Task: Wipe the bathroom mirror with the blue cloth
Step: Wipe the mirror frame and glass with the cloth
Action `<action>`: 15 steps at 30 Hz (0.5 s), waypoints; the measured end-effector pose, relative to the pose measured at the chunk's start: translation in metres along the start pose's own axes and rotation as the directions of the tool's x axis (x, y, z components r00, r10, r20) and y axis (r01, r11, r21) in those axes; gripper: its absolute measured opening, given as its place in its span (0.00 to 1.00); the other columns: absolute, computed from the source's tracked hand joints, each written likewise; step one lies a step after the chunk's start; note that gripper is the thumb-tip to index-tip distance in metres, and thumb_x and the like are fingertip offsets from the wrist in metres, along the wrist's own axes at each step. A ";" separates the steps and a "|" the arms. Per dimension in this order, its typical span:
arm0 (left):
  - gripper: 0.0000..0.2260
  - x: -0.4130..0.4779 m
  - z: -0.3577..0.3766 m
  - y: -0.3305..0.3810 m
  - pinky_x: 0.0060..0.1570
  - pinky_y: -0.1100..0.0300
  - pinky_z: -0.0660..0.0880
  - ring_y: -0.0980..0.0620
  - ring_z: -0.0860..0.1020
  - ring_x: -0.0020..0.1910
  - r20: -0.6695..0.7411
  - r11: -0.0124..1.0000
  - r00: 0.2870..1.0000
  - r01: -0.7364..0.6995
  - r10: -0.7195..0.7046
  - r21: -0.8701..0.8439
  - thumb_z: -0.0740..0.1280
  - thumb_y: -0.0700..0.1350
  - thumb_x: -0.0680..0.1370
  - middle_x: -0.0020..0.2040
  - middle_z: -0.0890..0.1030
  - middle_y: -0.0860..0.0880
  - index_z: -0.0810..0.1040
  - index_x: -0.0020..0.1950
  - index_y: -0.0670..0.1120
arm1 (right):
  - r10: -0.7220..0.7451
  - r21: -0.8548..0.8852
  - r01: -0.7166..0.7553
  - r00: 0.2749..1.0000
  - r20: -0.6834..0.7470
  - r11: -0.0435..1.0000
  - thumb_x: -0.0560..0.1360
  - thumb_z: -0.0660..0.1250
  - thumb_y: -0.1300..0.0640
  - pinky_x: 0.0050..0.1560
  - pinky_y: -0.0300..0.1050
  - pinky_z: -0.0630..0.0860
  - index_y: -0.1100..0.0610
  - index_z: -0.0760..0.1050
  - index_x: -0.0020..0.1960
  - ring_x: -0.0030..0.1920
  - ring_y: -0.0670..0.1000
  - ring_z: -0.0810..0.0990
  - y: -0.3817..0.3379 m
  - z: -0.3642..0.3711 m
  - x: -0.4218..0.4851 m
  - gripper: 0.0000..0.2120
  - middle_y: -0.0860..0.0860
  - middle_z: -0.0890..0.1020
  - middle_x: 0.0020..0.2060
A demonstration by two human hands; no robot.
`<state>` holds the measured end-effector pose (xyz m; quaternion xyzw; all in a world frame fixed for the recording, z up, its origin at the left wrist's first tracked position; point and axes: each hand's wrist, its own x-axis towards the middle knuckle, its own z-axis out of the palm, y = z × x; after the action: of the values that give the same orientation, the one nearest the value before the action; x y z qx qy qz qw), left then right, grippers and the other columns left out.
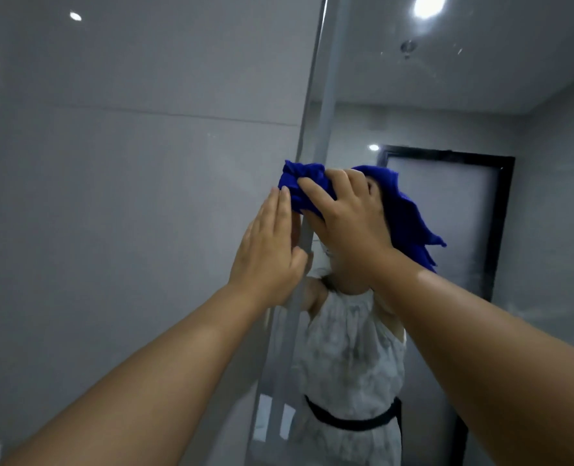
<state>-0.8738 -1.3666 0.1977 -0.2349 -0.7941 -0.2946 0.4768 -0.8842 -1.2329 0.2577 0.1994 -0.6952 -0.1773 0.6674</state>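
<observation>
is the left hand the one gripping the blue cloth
No, the right hand grips the blue cloth, while the left hand is flat beside it, fingers straight.

blue cloth [299,183] under my right hand [346,223]: soft fabric, matt, crumpled | mirror [463,95]: glass, smooth, glossy, a few specks near its top edge | wall [127,179] at the mirror's left edge: grey tile, smooth, glossy | my reflected dress [352,348]: thin pale cloth, matt
</observation>
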 end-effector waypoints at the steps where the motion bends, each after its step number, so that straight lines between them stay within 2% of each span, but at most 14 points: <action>1: 0.35 -0.009 0.002 -0.002 0.74 0.58 0.46 0.51 0.44 0.76 0.000 1.000 1.000 0.013 -0.013 0.008 0.58 0.42 0.76 0.78 0.44 0.44 0.41 0.76 0.43 | -0.007 0.007 0.007 1.000 0.010 1.000 0.74 0.57 0.49 0.52 0.58 0.74 0.53 0.74 0.62 0.53 0.60 0.77 -0.007 0.000 -0.009 0.19 0.57 0.79 0.53; 4: 0.35 -0.038 0.009 -0.008 0.73 0.57 0.46 0.50 0.44 0.76 0.029 0.998 0.998 0.049 -0.050 0.031 0.58 0.42 0.76 0.77 0.42 0.44 0.40 0.76 0.44 | -0.007 0.034 0.007 1.000 -0.008 0.999 0.74 0.57 0.48 0.51 0.57 0.74 0.53 0.76 0.60 0.53 0.59 0.77 -0.024 0.004 -0.035 0.19 0.57 0.80 0.53; 9: 0.34 -0.083 0.016 -0.020 0.73 0.56 0.47 0.50 0.45 0.76 0.115 0.996 0.991 0.066 -0.073 0.062 0.59 0.42 0.76 0.77 0.43 0.44 0.41 0.76 0.44 | -0.010 0.070 0.012 0.999 -0.033 0.997 0.74 0.64 0.49 0.52 0.57 0.73 0.52 0.77 0.60 0.57 0.57 0.69 -0.048 0.013 -0.082 0.16 0.57 0.80 0.54; 12: 0.34 -0.104 0.020 -0.025 0.74 0.55 0.47 0.51 0.44 0.76 0.164 0.995 0.983 0.076 -0.084 0.059 0.59 0.41 0.76 0.78 0.44 0.45 0.42 0.76 0.44 | -0.025 0.056 0.027 0.999 -0.036 0.998 0.71 0.71 0.51 0.54 0.57 0.68 0.50 0.72 0.62 0.58 0.57 0.69 -0.062 0.019 -0.111 0.21 0.58 0.79 0.55; 15: 0.35 -0.129 0.027 -0.028 0.74 0.56 0.46 0.51 0.44 0.76 0.210 0.992 0.970 0.113 -0.122 0.055 0.59 0.42 0.76 0.78 0.43 0.46 0.41 0.76 0.44 | -0.025 0.069 0.027 0.999 -0.040 0.997 0.71 0.70 0.52 0.55 0.56 0.65 0.50 0.68 0.63 0.59 0.57 0.68 -0.079 0.021 -0.138 0.22 0.56 0.73 0.59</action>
<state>-0.8532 -1.3799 0.0655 -0.2073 -0.8593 -0.2786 0.3756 -0.8984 -1.2307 0.0982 0.2350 -0.6851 -0.1576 0.6712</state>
